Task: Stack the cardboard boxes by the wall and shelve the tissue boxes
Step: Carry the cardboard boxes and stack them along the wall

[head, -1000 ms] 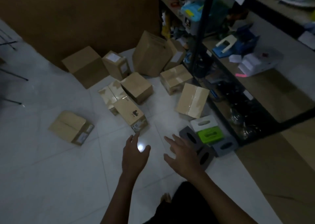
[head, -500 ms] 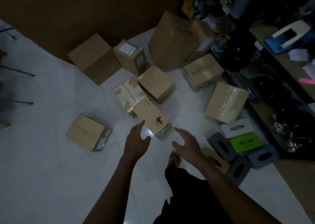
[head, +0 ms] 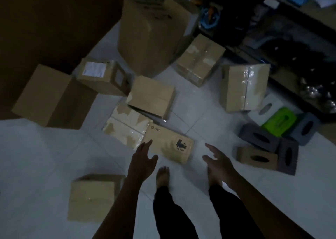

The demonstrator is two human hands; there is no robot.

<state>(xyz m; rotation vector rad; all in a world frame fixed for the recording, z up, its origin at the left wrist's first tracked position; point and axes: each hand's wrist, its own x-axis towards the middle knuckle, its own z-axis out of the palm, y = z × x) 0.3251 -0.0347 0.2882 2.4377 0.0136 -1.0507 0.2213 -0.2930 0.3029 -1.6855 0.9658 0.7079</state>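
Box (head: 168, 145) lies flat, tan with a black logo, between left hand (head: 142, 163) and right hand (head: 219, 163), fingers wide, empty.

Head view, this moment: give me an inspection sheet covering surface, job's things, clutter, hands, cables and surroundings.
Surface: white tiled floor, dimly lit.
Job's things: cardboard boxes scattered, none stacked; tall box near the brown wall; printed box lying flat in front of the hands; lone box at lower left. Tissue boxes on the floor by the shelf: green tissue box, dark grey tissue box, brown tissue box, others beside them.
Clutter: nothing seen beyond the job's things.
Hands: left hand and right hand both open, holding nothing, either side of the printed box.
Cables: cannot tell; shelf contents too dark.
Surroundings: dark shelf unit at right, loaded; the person's bare feet on the floor.
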